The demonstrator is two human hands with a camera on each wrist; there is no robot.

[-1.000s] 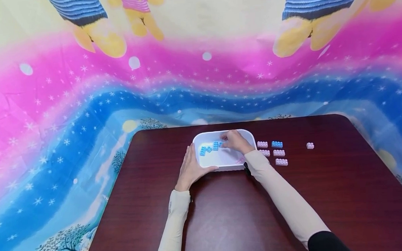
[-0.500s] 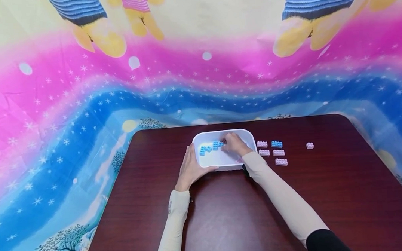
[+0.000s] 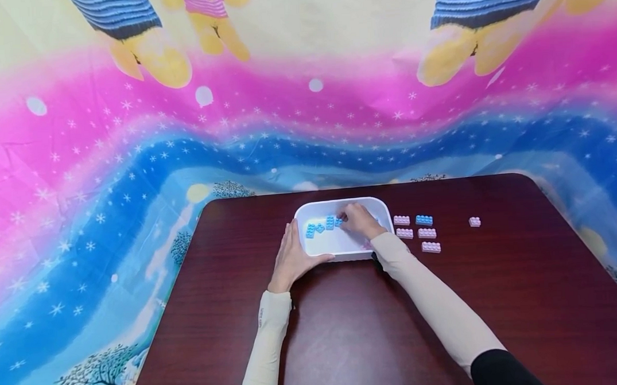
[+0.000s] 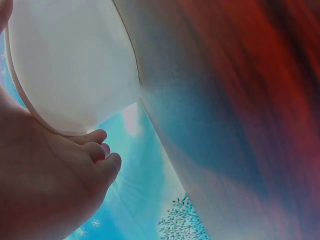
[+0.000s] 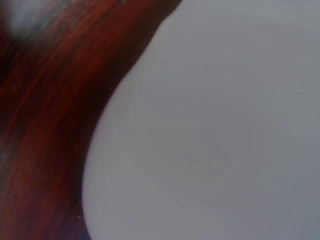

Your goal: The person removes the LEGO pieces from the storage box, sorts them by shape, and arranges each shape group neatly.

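A white plastic box (image 3: 316, 249) stands on the table with blue building bricks inside. My left hand (image 3: 290, 262) steadies its near left corner, fingers straight along the left wall and thumb along the front. In the left wrist view, the left hand (image 4: 55, 170) lies against the box's outer wall (image 4: 70, 65). My right hand (image 3: 360, 220) reaches into the box, its bent fingers pinching a small blue brick (image 3: 338, 221). Left of it lie a longer blue brick (image 3: 330, 222), a small blue brick (image 3: 320, 228) and another long one (image 3: 310, 231). The right wrist view shows only white wall (image 5: 200, 125) and table.
Right of the box lie several pink bricks (image 3: 427, 233) and a blue brick (image 3: 424, 219). A small pink brick (image 3: 474, 222) sits farther right. Something pink shows in the box below the right wrist. A patterned cloth (image 3: 305, 112) hangs behind the dark wooden table (image 3: 345, 323).
My right hand has come down slightly inside the box, onto the small blue brick. The left hand, the box and the bricks outside it keep their places.
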